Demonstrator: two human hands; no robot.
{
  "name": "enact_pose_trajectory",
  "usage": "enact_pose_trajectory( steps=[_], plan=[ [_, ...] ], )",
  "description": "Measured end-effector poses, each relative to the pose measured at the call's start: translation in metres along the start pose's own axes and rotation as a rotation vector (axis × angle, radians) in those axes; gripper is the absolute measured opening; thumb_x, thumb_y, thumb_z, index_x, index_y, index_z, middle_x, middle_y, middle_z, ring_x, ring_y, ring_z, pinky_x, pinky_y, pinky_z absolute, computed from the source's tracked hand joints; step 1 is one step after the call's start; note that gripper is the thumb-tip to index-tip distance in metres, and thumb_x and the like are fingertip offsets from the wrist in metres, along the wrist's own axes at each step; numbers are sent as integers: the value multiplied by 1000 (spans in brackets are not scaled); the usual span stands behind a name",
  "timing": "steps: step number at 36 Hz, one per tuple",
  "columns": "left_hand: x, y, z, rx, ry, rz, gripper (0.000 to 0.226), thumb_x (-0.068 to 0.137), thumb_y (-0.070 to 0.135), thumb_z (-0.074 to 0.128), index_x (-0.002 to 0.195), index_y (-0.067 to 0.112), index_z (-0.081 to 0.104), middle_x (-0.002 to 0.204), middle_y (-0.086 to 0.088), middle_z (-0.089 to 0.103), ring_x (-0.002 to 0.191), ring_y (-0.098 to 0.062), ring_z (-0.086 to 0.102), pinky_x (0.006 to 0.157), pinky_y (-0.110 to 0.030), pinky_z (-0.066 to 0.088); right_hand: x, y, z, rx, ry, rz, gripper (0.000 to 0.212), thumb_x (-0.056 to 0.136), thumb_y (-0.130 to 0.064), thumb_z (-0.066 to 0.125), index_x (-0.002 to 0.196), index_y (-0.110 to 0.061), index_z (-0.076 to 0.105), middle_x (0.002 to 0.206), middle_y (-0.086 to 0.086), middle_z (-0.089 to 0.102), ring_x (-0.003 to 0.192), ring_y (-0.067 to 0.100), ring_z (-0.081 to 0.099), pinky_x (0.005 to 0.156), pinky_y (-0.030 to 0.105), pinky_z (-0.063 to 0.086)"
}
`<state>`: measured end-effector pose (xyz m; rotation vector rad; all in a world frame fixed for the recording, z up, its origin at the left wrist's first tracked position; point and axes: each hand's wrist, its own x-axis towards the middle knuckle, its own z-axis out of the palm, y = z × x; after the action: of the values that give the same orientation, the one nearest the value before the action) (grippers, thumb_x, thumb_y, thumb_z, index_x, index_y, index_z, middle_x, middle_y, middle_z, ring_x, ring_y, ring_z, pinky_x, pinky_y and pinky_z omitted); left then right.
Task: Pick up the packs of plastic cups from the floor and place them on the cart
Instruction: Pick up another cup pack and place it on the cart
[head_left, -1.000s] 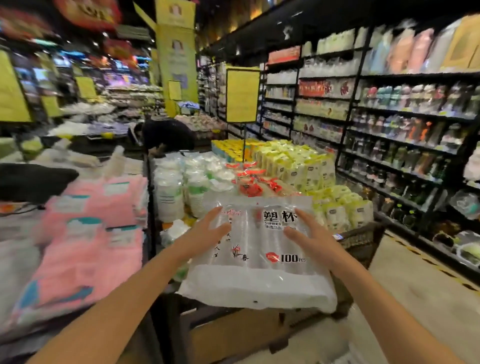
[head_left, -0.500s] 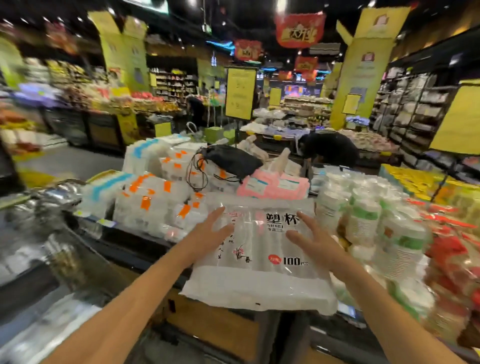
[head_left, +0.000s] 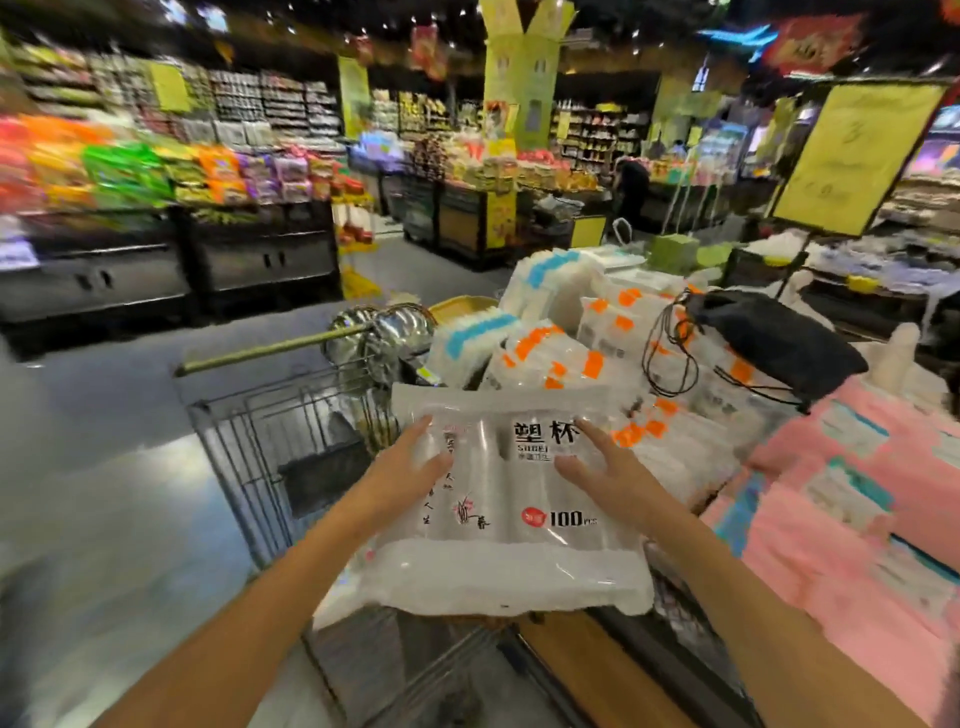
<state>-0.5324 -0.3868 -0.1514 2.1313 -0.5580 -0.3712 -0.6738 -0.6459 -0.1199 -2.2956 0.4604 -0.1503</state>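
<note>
A clear pack of plastic cups (head_left: 498, 551), printed with black characters and "100 pcs", is held up in front of me. My left hand (head_left: 410, 467) grips its left side and my right hand (head_left: 608, 475) grips its right side, with the thumbs and forefingers on top and the other fingers hidden beneath. The pack hangs over the right part of a wire shopping cart (head_left: 244, 447), whose handle bar (head_left: 270, 349) runs off to the left.
A display table on the right holds white packs with orange labels (head_left: 550, 358), blue-labelled packs (head_left: 478, 332), a black drawstring bag (head_left: 774, 338) and pink packs (head_left: 852, 499). A yellow sign (head_left: 857, 156) stands behind. Grey floor (head_left: 104, 467) lies left of the cart. A person (head_left: 634, 187) stands far back.
My view has swung left from the shelves and display table to the cart. The pack stays held between both hands and now hangs over the cart.
</note>
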Motion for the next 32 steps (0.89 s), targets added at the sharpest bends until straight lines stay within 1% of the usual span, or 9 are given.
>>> enact_pose_trajectory(
  steps=[4,7,9,13,16,22,25,29,32],
  plan=[
    [17,-42,-18,-17,61,-83,73,90,63,48,150,54,9,163,12,16,151,-25,13,119,-53,20,57,-8,39,-43,-91,-82,77,91,-60,57,156,-36,25,156,3,39,139,24,41,106,37,35],
    [31,-71,-23,-69,116,-164,77,85,69,48,148,56,7,164,3,15,150,-26,15,118,-55,22,102,-7,67,-70,-149,-135,78,89,-65,57,155,-40,24,156,1,40,140,23,40,110,40,34],
    [43,-94,-22,-66,156,-211,80,81,74,46,148,57,6,164,1,15,150,-25,17,118,-54,23,133,-4,88,-71,-190,-179,76,92,-56,59,156,-34,26,154,1,42,137,14,39,105,29,32],
    [60,-128,-10,-122,231,-282,70,97,49,50,155,43,10,158,19,12,147,-12,16,118,-41,20,189,4,128,-36,-320,-239,70,94,-46,62,155,-30,30,141,7,54,116,11,52,86,18,38],
    [75,-154,2,-165,338,-335,67,99,36,54,154,38,17,156,18,18,143,-5,17,116,-31,18,227,15,163,21,-409,-277,67,95,-40,64,153,-33,32,133,-8,49,116,0,43,89,10,33],
    [95,-224,40,-152,439,-484,68,100,27,54,154,35,15,152,20,15,140,1,13,113,-23,11,274,66,254,32,-535,-273,68,92,-53,60,150,-51,24,149,-9,38,139,9,34,114,37,33],
    [98,-262,64,-135,455,-569,67,100,25,54,152,39,14,150,22,12,141,1,10,115,-25,9,281,90,297,23,-585,-248,68,93,-54,58,144,-63,14,149,-4,37,140,12,33,112,34,32],
    [98,-316,95,-160,457,-649,70,99,27,54,152,48,13,155,21,16,142,-2,16,119,-35,14,282,128,348,15,-659,-172,72,93,-59,54,152,-54,12,154,3,29,141,15,29,111,33,29],
    [100,-347,121,-189,443,-708,69,100,30,52,150,56,12,157,16,14,145,-5,10,119,-41,13,280,154,378,15,-684,-101,74,95,-47,59,150,-54,10,150,5,30,123,11,44,102,26,32]
  ],
)
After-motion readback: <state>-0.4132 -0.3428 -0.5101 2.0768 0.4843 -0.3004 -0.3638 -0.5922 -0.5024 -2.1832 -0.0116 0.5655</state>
